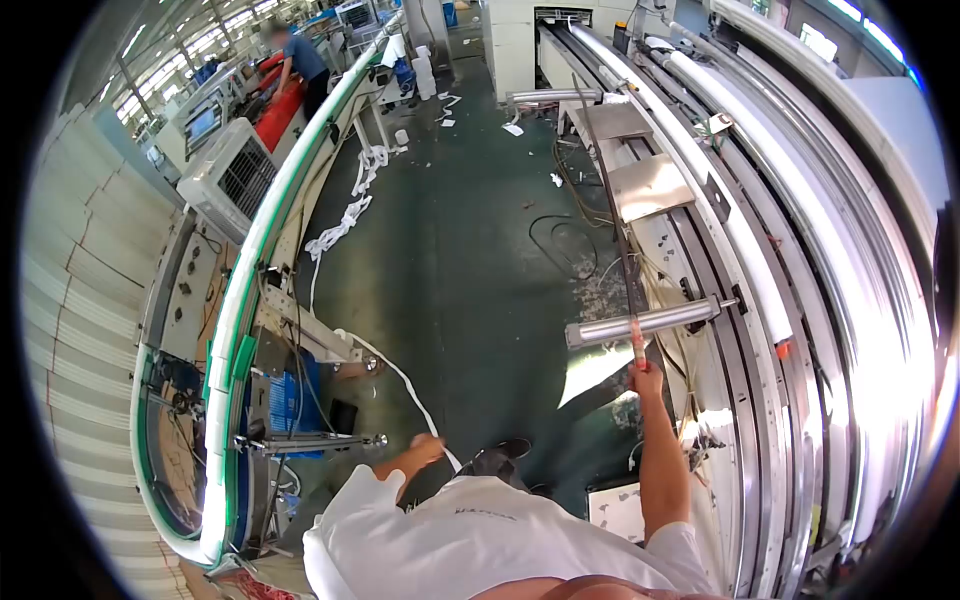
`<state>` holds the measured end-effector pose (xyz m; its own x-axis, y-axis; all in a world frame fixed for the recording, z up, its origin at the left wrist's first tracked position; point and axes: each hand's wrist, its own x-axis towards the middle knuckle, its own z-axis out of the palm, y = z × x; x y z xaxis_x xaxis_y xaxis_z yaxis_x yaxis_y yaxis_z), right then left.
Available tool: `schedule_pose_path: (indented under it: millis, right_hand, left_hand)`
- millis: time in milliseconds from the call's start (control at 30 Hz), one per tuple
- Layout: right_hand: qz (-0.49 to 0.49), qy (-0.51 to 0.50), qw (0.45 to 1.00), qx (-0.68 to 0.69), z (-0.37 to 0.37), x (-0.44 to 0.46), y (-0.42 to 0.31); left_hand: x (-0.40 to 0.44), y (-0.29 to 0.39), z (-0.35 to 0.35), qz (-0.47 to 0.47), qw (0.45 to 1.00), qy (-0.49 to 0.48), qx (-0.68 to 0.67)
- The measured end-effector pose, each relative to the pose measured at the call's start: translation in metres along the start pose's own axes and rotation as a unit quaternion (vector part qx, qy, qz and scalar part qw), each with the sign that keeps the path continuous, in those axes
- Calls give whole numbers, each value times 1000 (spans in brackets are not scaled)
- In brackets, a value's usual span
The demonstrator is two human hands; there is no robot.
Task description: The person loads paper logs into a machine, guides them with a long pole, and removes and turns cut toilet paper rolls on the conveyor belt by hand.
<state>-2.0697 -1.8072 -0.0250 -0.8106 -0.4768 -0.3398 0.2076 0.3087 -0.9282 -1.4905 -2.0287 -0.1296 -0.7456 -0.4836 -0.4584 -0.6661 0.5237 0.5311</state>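
Note:
My right hand (pixel 647 380) is wrapped round the near end of a long, thin dark rod (pixel 612 200), which has reddish wrapping (pixel 638 340) near the grip. It stretches forward along the machine on the right, past a metal cylinder (pixel 650 322). Low at my left side, my left hand (pixel 427 447) hangs beside a white strip (pixel 405 385) trailing over the floor. Its fingers are too small and unclear to read, and I cannot tell whether it touches the strip.
On the left runs a long curved rail with a green edge (pixel 262 222). White rollers (pixel 735 230) line the right-hand machine, with metal plates (pixel 650 187) beside them. A black cable loop (pixel 562 247) and white scraps lie on the green floor (pixel 450 250). A person (pixel 303 65) stands far left.

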Motion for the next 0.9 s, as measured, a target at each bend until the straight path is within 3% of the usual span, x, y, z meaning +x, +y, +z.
schedule_pose_path:
  millis: [33, 67, 100, 133, 167, 200, 233, 267, 300, 367, 433, 500, 533, 667, 767, 833, 900]
  right_hand:
    - [2, 30, 999, -26, 5, -29, -3]
    - [4, 60, 997, -52, 8, -61, -4]
    - [-20, 14, 999, -38, 3, -67, 39]
    - [-41, -35, 998, -30, -14, -80, 92]
    - [-17, -9, 999, -47, -9, -116, 109]
    - [-1, -101, 993, -62, -13, -149, 133]
    - [-261, -98, 847, -453, -25, -149, 246]
    - [-328, -108, 767, -541, -25, -189, 305]
    - [-225, -240, 733, -596, -14, -252, 278]
    - [-11, -322, 804, -500, 5, -306, 267]
    - [147, -310, 852, -396, 26, -307, 262]
    - [214, -306, 861, -346, 58, -290, 245]
    - [225, -310, 861, -333, 75, -280, 236]
    - [250, -311, 874, -277, 156, -230, 192]
    - [251, -288, 896, -226, 217, -197, 154]
    - [244, -285, 906, -194, 250, -176, 133]
    - [248, -295, 914, -127, 276, -151, 114]
  left_hand:
    - [-34, -21, -6, -169, 985, -3, -33]
    - [-61, -37, -9, -392, 888, 38, -238]
    - [-86, -52, -9, -526, 757, 112, -371]
    - [-101, -60, -2, -556, 713, 137, -405]
    - [-105, -61, 7, -568, 683, 155, -432]
    - [-108, -62, 16, -567, 667, 168, -454]
    - [-104, -57, 26, -548, 658, 176, -485]
    - [-104, -40, 21, -514, 637, 185, -543]
    - [-102, -23, 18, -480, 611, 190, -600]
    - [-58, -27, 20, -419, 715, 153, -539]
    - [-35, -11, -10, -307, 816, 78, -483]
    - [-26, 18, -57, -315, 758, 95, -563]
    - [-21, 15, -67, -292, 755, 108, -576]
    - [3, -46, -100, -267, 721, 160, -619]
    - [30, -138, -104, -255, 755, 106, -595]
    - [25, -130, -162, -345, 734, 128, -571]
    - [40, -136, -207, -344, 729, 131, -577]
